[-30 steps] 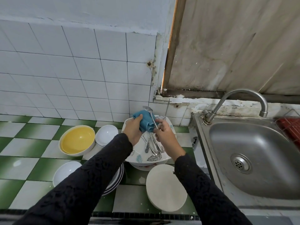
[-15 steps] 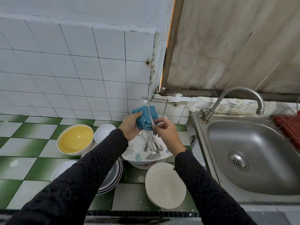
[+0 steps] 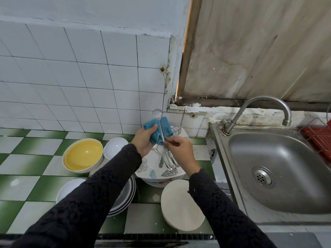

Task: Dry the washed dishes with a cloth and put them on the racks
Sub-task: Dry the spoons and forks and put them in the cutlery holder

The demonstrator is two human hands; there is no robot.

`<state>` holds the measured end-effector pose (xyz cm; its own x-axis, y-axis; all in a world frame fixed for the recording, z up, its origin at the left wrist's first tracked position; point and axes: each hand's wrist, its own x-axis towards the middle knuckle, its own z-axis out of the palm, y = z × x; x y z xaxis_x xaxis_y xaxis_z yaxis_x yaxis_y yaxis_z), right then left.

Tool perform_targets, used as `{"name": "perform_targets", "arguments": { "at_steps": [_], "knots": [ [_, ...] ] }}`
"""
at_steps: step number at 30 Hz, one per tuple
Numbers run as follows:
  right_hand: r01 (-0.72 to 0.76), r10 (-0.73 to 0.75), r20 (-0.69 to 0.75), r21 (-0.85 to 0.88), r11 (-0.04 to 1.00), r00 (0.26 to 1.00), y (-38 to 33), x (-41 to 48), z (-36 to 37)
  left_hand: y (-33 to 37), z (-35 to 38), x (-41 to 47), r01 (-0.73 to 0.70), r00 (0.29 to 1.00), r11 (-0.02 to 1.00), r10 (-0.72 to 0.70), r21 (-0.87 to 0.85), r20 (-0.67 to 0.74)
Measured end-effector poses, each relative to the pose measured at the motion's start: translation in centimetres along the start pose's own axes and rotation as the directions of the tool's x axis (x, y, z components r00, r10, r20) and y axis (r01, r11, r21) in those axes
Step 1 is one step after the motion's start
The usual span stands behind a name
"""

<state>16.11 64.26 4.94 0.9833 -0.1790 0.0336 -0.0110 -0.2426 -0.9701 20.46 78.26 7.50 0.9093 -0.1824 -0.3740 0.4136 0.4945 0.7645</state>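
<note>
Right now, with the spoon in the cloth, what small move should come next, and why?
Probably slide the blue cloth up over the bowl of the spoon: the left hand holds the cloth round the shaft, the right hand pinches the handle, and the bowl stands bare above the cloth, likely undried.

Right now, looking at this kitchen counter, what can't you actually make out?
Red wire-framed rack: cut off by the head view's right edge.
Stack of round grey-rimmed plates: mostly under the left sleeve, count unclear.
Steel cutlery on the leaf-patterned white plate: partly behind the right hand.
Silver metal spoon: handle end hidden in that hand's pinch, against the blue cloth gripped by the left hand.
</note>
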Motion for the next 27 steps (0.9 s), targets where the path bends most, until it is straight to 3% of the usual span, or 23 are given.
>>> {"name": "perform_targets", "arguments": {
  "at_steps": [4, 8, 10, 12, 16, 19, 22, 27],
  "knots": [
    [-0.011, 0.011, 0.0, 0.055, 0.998, 1.0, -0.5, 0.3, 0.0, -0.8, 0.1, -0.2, 0.013, 0.998, 0.993, -0.02, 0.117, 0.058],
    [-0.038, 0.048, 0.123, -0.084, 0.996, 0.991, -1.0, 0.8, -0.8, -1.5, -0.1, 0.4, 0.003, 1.0, 0.994, -0.001, 0.107, -0.026],
    [-0.052, 0.089, 0.224, -0.17, 0.984, 0.971, -1.3, 1.1, -1.4, -1.7, -0.3, 0.6, -0.001, 0.997, 0.989, 0.013, 0.15, -0.081],
    [-0.068, 0.11, 0.234, -0.182, 0.981, 0.966, -1.7, 1.3, -1.9, -1.8, -0.5, 0.7, -0.005, 0.995, 0.976, 0.027, 0.216, -0.098],
    [-0.149, 0.148, 0.035, 0.003, 0.989, 0.988, -2.7, 2.2, -2.5, -1.7, -1.6, 0.6, -0.039, 0.998, 0.904, 0.059, 0.426, -0.035],
    [-0.354, 0.336, 0.135, 0.147, 0.923, 0.932, -2.7, 3.2, -2.3, -1.6, -2.5, 0.3, -0.074, 0.995, 0.782, 0.02, 0.619, 0.093],
    [-0.409, 0.373, 0.172, 0.294, 0.864, 0.912, -2.1, 3.5, -2.0, -1.7, -2.9, -0.1, -0.09, 0.994, 0.666, 0.008, 0.74, 0.113],
    [-0.441, 0.388, 0.209, 0.419, 0.794, 0.898, -1.8, 3.3, -1.9, -2.2, -4.1, 0.0, -0.09, 0.995, 0.691, 0.086, 0.717, 0.041]
  ]
}}
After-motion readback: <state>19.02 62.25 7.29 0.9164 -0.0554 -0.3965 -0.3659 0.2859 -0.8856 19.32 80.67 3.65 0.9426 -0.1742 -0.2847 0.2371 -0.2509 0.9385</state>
